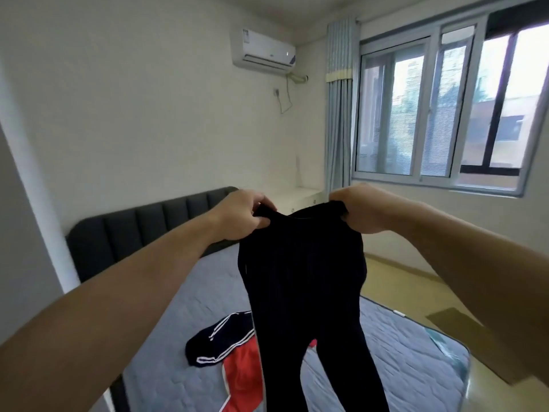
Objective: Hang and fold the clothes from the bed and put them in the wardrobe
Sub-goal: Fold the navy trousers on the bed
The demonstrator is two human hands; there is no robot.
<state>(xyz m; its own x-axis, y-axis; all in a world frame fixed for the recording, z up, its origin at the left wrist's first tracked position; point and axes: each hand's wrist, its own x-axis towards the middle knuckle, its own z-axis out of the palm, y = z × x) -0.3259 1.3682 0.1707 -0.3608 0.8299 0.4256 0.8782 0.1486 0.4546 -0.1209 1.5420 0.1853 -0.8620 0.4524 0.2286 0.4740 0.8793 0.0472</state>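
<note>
Head view shows one pair of black trousers [303,281] held up in the air above the bed [166,322], its long axis running vertically: the waistband is at the top and the two legs hang straight down, splitting apart low in the picture and running out of view at the bottom edge. The left hand [240,217] is clenched on the waistband's left corner, fingers curled over the cloth, and the right hand [361,208] is clenched on the right corner in the same way. Both bare forearms reach in from the lower corners of the picture, and the waistband sags a little between the two hands.

Below the trousers, on the grey quilted bed cover, lie two more garments: a dark garment with white stripes [219,341] to the left of the trousers' legs, and a red and white garment [242,379] touching it and partly tucked under it, nearer the camera. A small bit of red also shows between the trouser legs.

Behind the trousers stands one dark padded headboard [124,236] against a pale wall. Above the trousers and to the left, one air conditioner [264,52] is mounted high on the wall. Right of it hangs one blue curtain [338,108], and beyond that one wide window [445,108].
</note>
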